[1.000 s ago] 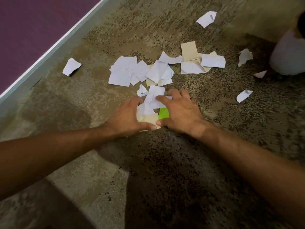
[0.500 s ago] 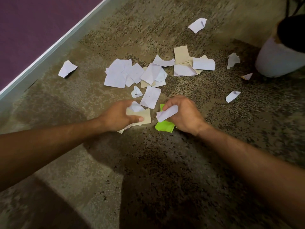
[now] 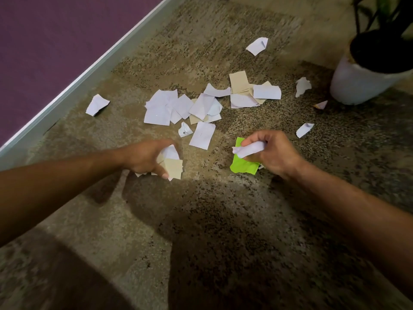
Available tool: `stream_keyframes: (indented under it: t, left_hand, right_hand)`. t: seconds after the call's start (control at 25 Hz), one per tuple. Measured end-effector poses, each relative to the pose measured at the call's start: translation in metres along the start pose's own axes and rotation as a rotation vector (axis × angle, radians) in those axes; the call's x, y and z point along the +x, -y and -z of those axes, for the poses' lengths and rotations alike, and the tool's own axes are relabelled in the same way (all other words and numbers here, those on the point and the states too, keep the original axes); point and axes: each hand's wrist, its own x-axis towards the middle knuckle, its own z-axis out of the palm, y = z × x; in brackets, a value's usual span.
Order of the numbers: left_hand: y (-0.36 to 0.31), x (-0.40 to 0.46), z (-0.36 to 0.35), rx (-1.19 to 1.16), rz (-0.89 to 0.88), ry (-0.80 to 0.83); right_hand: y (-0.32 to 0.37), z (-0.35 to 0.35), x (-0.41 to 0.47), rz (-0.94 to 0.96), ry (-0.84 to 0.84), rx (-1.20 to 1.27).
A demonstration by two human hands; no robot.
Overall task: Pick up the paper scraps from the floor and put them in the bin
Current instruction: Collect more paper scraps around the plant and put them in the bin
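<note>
While left hand (image 3: 147, 159) grips scraps (image 3: 171, 165), right hand (image 3: 271, 153) too.

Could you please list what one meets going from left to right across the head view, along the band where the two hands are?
Left hand gripping white and tan scraps → white scrap on the carpet → green paper → right hand gripping a white scrap.

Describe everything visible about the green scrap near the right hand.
The green scrap is a bright lime sheet of paper, roughly rectangular, slightly creased. It sits partly under the right hand, which hides its right edge and grips a rolled white scrap across its top. Whether it lies on the carpet or is held cannot be told.
</note>
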Motion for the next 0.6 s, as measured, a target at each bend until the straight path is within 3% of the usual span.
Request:
stream_keyframes:
  t: [0.28,0.6]
  left_hand:
    - [-0.022,-0.004,0.01,0.031,-0.026,-0.027]
    - [-0.136,-0.021,0.03,-0.14,-0.245,-0.114]
  right_hand:
    - [0.0,0.027,-0.033,-0.026,-0.07,0.076]
    - [0.014,0.081,-0.086,-0.045,-0.176,0.246]
